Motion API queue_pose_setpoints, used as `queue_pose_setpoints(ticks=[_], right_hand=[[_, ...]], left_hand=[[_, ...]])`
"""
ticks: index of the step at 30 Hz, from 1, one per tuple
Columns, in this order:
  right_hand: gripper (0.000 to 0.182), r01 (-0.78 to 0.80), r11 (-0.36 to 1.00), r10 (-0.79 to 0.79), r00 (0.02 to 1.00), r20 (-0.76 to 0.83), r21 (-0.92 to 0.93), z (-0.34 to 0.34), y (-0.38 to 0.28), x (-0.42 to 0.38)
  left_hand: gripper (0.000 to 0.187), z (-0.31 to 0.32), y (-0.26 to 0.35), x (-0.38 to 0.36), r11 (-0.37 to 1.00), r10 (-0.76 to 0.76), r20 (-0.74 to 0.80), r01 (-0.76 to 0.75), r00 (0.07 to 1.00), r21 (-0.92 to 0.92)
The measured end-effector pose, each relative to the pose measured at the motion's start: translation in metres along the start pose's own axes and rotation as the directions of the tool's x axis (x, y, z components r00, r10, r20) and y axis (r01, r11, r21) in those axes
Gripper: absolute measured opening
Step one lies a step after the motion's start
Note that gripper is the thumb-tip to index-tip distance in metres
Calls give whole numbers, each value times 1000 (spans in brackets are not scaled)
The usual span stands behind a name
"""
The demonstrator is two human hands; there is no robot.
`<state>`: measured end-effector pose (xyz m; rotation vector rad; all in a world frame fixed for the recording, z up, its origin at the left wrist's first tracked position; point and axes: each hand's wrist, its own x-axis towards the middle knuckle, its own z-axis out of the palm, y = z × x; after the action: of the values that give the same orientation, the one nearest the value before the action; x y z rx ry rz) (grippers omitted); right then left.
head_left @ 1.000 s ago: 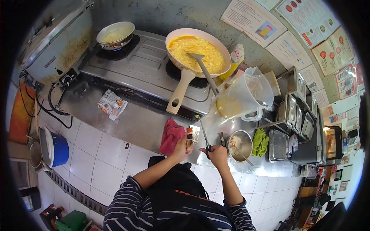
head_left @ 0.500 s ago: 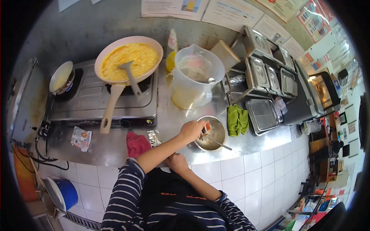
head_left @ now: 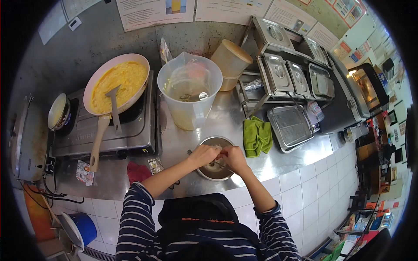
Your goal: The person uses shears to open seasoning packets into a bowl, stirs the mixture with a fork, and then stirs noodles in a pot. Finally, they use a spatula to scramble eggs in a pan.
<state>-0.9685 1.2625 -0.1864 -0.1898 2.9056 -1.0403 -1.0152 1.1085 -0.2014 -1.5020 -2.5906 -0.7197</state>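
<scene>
My left hand [head_left: 204, 155] and my right hand [head_left: 233, 159] meet above a round metal bowl [head_left: 212, 174], fingers closed and nearly touching. Whatever they pinch between them is too small and hidden to name. Part of a thin utensil shows in the bowl below the fingers. Behind the bowl stands a large translucent pitcher [head_left: 187, 114], with a whisk-like wire tool [head_left: 188, 97] inside it. To the left, a light pan [head_left: 138, 93] of yellow egg-like food sits on a gas stove [head_left: 78, 141], a grey spatula [head_left: 114, 106] resting in it.
A green cloth [head_left: 257, 136] lies right of the bowl, beside a wire-racked tray [head_left: 291, 126]. Left of the bowl are a red cloth [head_left: 138, 172] and foil wrapper [head_left: 155, 165]. A small pan [head_left: 58, 112] sits on the far-left burner. A tan container [head_left: 230, 58] stands behind.
My right hand has risen from the counter's front edge to the bowl and joined my left hand. The orange packet in my left hand no longer shows. The view has shifted.
</scene>
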Motion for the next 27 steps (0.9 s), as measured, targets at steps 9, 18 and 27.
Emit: queue_pose_setpoints(ticks=[9,18,27], right_hand=[[4,233,968,-231,973,27,-96,-3,-2,15],[14,-22,996,9,989,-151,-84,-21,-25,-3],[35,-624,245,501,737,454,743,26,-34,-44]], left_hand=[[10,-5,10,-4,933,-359,82,358,930,22],[13,-3,23,-7,703,-702,-105,664,704,-255],[19,21,45,-16,477,-853,-149,633,499,-610]])
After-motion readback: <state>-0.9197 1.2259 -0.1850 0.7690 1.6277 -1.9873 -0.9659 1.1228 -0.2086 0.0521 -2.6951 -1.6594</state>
